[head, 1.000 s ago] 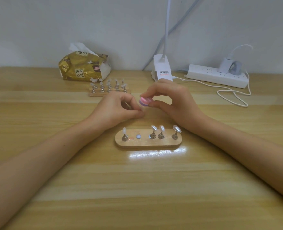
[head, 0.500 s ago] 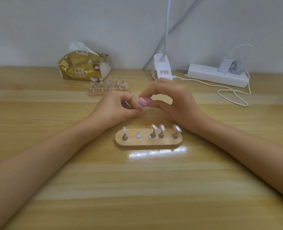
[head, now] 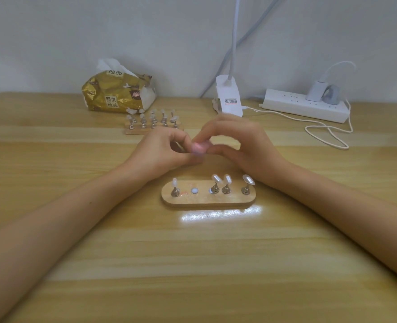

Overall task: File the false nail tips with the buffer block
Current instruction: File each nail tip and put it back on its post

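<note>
Centre of frame | right hand [head: 244, 145] pinches blurred pink buffer block [head: 201, 148] between thumb and fingers | left hand [head: 160, 152] curled, fingertips meeting block; whether it holds anything cannot be told | lower centre: wooden stand [head: 207, 200] bearing four nail tips [head: 216, 178] | upper left: tissue pack [head: 116, 94]

A white clip-on lamp base [head: 229, 96] stands at the back of the wooden table [head: 193, 276], its gooseneck [head: 234, 38] rising past the wall [head: 76, 31]. Left of it lies a gold tissue pack [head: 116, 95]. To its right sits a white power strip [head: 293, 106] carrying a charger [head: 315, 94], with a white cable [head: 325, 134] looping in front.
</note>
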Demonstrator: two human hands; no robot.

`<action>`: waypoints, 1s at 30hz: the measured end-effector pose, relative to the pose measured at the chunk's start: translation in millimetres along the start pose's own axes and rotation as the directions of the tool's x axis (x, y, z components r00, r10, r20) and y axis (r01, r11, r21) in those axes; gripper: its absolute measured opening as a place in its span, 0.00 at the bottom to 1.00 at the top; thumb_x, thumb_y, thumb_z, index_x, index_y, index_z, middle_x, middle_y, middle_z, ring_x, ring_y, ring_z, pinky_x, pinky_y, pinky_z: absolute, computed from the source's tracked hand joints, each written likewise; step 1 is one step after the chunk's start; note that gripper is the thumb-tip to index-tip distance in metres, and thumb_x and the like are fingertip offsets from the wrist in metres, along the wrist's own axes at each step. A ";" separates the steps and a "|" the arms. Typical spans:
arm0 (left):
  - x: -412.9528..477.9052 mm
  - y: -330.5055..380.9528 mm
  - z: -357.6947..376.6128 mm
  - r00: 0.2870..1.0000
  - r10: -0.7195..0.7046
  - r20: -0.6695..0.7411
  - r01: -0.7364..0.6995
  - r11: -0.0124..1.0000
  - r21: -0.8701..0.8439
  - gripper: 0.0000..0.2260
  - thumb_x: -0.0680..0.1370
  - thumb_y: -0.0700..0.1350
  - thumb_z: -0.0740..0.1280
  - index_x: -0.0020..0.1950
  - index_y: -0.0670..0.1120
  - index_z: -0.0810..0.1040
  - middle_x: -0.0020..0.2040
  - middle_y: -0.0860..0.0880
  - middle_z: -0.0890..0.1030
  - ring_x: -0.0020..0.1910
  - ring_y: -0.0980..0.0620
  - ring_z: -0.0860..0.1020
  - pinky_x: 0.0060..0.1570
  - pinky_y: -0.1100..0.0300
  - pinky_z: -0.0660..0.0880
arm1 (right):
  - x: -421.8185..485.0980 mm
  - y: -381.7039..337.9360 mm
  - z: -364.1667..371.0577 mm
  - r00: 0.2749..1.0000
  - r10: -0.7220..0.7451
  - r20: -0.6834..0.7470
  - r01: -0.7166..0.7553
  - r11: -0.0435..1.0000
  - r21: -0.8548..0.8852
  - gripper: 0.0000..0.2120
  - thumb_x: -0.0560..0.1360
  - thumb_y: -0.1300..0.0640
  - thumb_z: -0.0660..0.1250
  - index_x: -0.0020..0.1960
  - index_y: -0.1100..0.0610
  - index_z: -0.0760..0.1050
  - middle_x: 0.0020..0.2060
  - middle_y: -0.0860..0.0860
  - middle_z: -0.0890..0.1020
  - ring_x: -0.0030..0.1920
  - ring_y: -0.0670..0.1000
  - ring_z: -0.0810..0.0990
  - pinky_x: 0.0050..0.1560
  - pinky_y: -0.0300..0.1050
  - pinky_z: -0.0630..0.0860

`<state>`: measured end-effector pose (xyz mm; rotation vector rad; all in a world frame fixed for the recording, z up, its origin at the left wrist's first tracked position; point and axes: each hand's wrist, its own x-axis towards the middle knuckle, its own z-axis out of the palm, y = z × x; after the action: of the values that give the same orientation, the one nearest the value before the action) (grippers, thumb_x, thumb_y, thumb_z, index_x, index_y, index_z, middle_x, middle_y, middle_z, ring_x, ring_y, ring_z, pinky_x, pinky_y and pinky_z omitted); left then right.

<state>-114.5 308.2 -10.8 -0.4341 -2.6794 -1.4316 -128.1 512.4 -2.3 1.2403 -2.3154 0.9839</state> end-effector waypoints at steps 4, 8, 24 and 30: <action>1.1 -0.3 0.5 1.000 -0.009 -0.011 0.009 1.000 0.011 0.07 0.68 0.48 0.79 0.35 0.49 0.82 0.31 0.53 0.81 0.29 0.60 0.74 0.33 0.64 0.70 | 0.3 1.9 -0.7 0.995 0.103 -0.005 -0.102 0.994 0.030 0.07 0.74 0.70 0.72 0.51 0.63 0.83 0.46 0.55 0.82 0.49 0.51 0.81 0.57 0.50 0.78; 0.6 0.1 0.5 1.000 0.000 -0.003 0.000 1.000 0.004 0.07 0.68 0.49 0.79 0.35 0.50 0.82 0.28 0.55 0.78 0.27 0.61 0.72 0.30 0.68 0.67 | -0.6 0.2 0.8 1.000 0.025 0.014 -0.025 1.000 0.017 0.07 0.75 0.69 0.72 0.51 0.63 0.83 0.46 0.57 0.83 0.50 0.53 0.81 0.56 0.50 0.78; 0.7 0.8 0.7 1.000 0.003 -0.006 -0.003 1.000 0.005 0.07 0.68 0.46 0.79 0.37 0.46 0.83 0.28 0.57 0.79 0.28 0.62 0.73 0.31 0.69 0.69 | 0.9 0.4 1.8 0.996 0.086 0.011 -0.086 0.995 0.048 0.08 0.75 0.70 0.71 0.53 0.64 0.83 0.47 0.56 0.83 0.50 0.53 0.82 0.58 0.46 0.79; 0.4 0.8 0.8 1.000 0.007 0.000 -0.007 1.000 0.003 0.07 0.69 0.45 0.79 0.37 0.46 0.83 0.27 0.57 0.78 0.27 0.63 0.73 0.30 0.72 0.67 | 0.5 -1.2 1.9 0.997 0.079 -0.008 -0.078 0.994 0.072 0.09 0.74 0.70 0.72 0.53 0.63 0.83 0.47 0.58 0.83 0.51 0.55 0.82 0.58 0.52 0.78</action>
<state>-114.6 309.4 -10.6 -0.4428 -2.6778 -1.4250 -127.4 510.3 -2.8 1.1754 -2.3563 1.1057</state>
